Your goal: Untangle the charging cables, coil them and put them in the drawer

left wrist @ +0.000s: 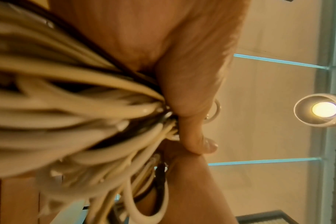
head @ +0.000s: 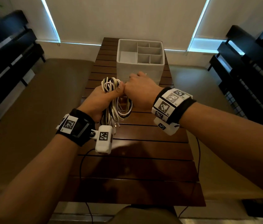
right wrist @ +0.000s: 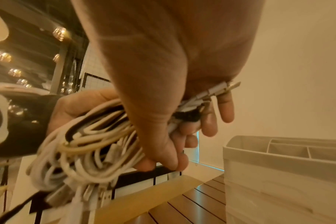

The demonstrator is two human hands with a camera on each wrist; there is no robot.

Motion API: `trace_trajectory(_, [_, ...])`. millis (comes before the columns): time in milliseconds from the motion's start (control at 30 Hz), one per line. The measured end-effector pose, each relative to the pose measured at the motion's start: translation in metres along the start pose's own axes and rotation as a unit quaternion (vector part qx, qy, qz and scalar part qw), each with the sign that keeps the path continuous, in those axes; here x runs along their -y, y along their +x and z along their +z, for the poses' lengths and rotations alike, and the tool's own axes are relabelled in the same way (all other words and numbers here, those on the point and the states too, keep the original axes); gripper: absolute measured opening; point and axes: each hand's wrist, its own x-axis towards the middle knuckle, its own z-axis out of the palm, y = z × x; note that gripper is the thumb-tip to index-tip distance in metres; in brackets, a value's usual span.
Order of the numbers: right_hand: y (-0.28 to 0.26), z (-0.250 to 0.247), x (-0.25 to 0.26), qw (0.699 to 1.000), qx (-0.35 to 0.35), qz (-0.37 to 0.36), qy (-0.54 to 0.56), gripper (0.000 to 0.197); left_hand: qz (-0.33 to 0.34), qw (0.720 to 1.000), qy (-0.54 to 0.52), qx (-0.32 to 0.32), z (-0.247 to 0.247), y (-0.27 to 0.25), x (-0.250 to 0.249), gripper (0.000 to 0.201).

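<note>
A bundle of charging cables [head: 114, 101], white and black loops tangled together, hangs above the slatted wooden table [head: 135, 167], held between both hands. The left hand [head: 98, 102] clenches around the middle of the bundle, thumb pressed over the strands. The right hand [head: 139, 91] touches the left at the thumb; its fingers [right wrist: 211, 121] curl around several plug ends [right wrist: 217, 92], metal tips poking out past the palm. Just behind the hands stands a white fabric organiser box [head: 140, 62], ribbed on its sides, split by thin dividers into one large and several smaller compartments, nothing visible inside them. Dark shelving [head: 6, 54] flanks the room.
</note>
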Motion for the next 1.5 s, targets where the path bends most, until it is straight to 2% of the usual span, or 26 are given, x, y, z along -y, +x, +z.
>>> trace_trajectory(33, [0.0, 0.0, 0.0, 1.0, -0.002, 0.017, 0.016, 0.006, 0.009, 1.0, 0.009, 0.006, -0.001, 0.0, 0.001, 0.028])
trace_trajectory(100, [0.002, 0.002, 0.001, 0.998, 0.001, 0.049, 0.039, 0.021, 0.023, 0.999, 0.029, 0.02, -0.002, -0.001, 0.002, 0.036])
trace_trajectory(200, [0.004, 0.003, 0.0, 0.994, -0.025, 0.086, 0.07, 0.009, 0.034, 0.997, 0.058, 0.048, -0.001, -0.002, 0.003, 0.039])
trace_trajectory(367, [0.001, 0.005, -0.001, 0.989, -0.053, 0.079, 0.113, 0.031, 0.052, 0.993, 0.089, 0.061, 0.0, -0.003, 0.004, 0.053])
trace_trajectory(500, [-0.001, 0.01, 0.002, 0.986, -0.08, 0.052, 0.14, 0.051, 0.042, 0.994, 0.089, 0.047, -0.005, -0.003, 0.001, 0.037])
trace_trajectory(600, [-0.001, 0.011, 0.0, 0.988, -0.102, 0.018, 0.115, 0.058, 0.039, 0.995, 0.087, 0.023, -0.006, -0.002, 0.002, 0.028])
trace_trajectory(733, [-0.005, 0.016, -0.005, 0.982, -0.111, 0.049, 0.145, 0.071, 0.036, 0.998, 0.044, -0.012, -0.005, -0.004, 0.004, 0.028])
trace_trajectory(800, [-0.01, 0.024, -0.008, 0.957, -0.145, 0.078, 0.237, 0.084, 0.032, 0.998, 0.005, -0.049, -0.007, -0.002, 0.005, 0.028])
trace_trajectory(833, [-0.014, 0.027, -0.008, 0.929, -0.173, 0.095, 0.312, 0.087, 0.029, 0.997, -0.012, -0.07, -0.009, -0.002, 0.005, 0.022])
trace_trajectory(900, [-0.021, 0.033, -0.002, 0.846, -0.198, 0.15, 0.471, 0.079, 0.024, 0.994, -0.034, -0.1, -0.013, -0.002, 0.007, 0.016])
trace_trajectory(933, [-0.024, 0.035, 0.004, 0.81, -0.183, 0.176, 0.529, 0.068, 0.024, 0.993, -0.04, -0.111, -0.013, -0.001, 0.009, 0.018])
trace_trajectory(967, [-0.025, 0.038, 0.01, 0.789, -0.155, 0.19, 0.564, 0.058, 0.026, 0.991, -0.045, -0.12, -0.012, -0.002, 0.01, 0.022])
trace_trajectory(1000, [-0.025, 0.042, 0.015, 0.783, -0.121, 0.192, 0.58, 0.053, 0.025, 0.99, -0.054, -0.128, -0.009, -0.002, 0.012, 0.023])
trace_trajectory(1067, [-0.022, 0.049, 0.025, 0.766, -0.053, 0.179, 0.615, 0.056, 0.011, 0.986, -0.096, -0.134, -0.003, -0.002, 0.016, 0.023])
trace_trajectory(1167, [-0.021, 0.058, 0.03, 0.717, -0.029, 0.162, 0.677, 0.046, -0.005, 0.977, -0.16, -0.139, 0.003, -0.005, 0.016, 0.029])
trace_trajectory(1233, [-0.021, 0.063, 0.033, 0.72, -0.04, 0.138, 0.679, 0.039, -0.002, 0.977, -0.165, -0.136, 0.002, -0.006, 0.015, 0.031])
trace_trajectory(1267, [-0.02, 0.065, 0.035, 0.734, -0.056, 0.133, 0.664, 0.038, -0.001, 0.977, -0.165, -0.134, 0.001, -0.006, 0.014, 0.031])
trace_trajectory(1400, [-0.017, 0.074, 0.043, 0.823, -0.128, 0.144, 0.534, 0.029, -0.005, 0.975, -0.181, -0.13, 0.003, -0.006, 0.014, 0.033])
trace_trajectory(1500, [-0.02, 0.079, 0.051, 0.84, -0.168, 0.176, 0.485, 0.029, -0.005, 0.973, -0.193, -0.129, 0.005, -0.007, 0.016, 0.021])
